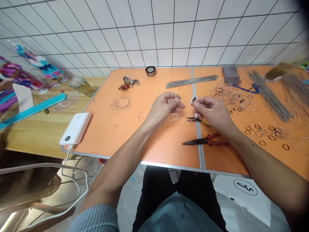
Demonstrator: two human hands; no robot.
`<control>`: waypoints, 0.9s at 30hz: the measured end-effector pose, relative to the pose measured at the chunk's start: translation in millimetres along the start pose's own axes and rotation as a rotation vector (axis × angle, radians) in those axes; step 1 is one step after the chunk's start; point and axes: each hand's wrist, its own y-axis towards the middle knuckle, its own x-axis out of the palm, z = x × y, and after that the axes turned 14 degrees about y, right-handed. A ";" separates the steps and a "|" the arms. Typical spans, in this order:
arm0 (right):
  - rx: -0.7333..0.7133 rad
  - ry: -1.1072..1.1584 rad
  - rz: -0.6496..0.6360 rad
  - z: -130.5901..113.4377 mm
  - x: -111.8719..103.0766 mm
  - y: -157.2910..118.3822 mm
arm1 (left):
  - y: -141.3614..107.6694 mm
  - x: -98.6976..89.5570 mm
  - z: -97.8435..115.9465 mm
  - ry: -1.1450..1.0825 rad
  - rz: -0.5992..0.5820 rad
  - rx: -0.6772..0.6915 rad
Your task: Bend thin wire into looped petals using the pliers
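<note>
Over the middle of the orange table (156, 146), my left hand (166, 104) pinches a thin looped wire (177, 112). My right hand (210, 111) is close by on the right, its fingers pressed together near the wire's other side; what they hold is too small to make out. Red-handled pliers (205, 141) lie below my right hand. Another dark-jawed tool (193, 119) lies partly hidden under its fingers. A wire ring of small loops (122, 102) rests to the left.
Straight wires (191, 82) lie at the back, with black tape (151, 71) beside them. A tangle of wire (233, 96), dark rings (272, 138) and a wire bundle (271, 96) are on the right. A white power bank (75, 129) sits at the left edge.
</note>
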 end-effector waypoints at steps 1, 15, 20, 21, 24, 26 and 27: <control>0.001 -0.010 -0.017 -0.2 -0.6 0.5 | 0.3 0.4 -0.5 -0.004 0.004 0.011; -0.086 -0.134 -0.138 -2.4 3.3 14.0 | -1.4 7.7 -10.7 0.181 -0.159 0.045; -0.164 -0.223 -0.079 3.3 7.0 12.9 | -3.7 14.3 -11.3 0.249 -0.091 0.072; -0.184 -0.240 -0.072 4.0 7.7 12.1 | -4.2 15.1 -11.1 0.251 -0.079 0.077; -0.232 -0.262 -0.049 6.0 9.5 9.6 | -5.7 16.9 -9.7 0.244 -0.055 0.089; -0.249 -0.259 -0.035 7.5 10.2 8.5 | -6.4 18.0 -8.7 0.239 -0.053 0.086; -0.255 -0.258 -0.030 8.2 10.5 8.2 | -6.6 18.6 -8.5 0.234 -0.059 0.081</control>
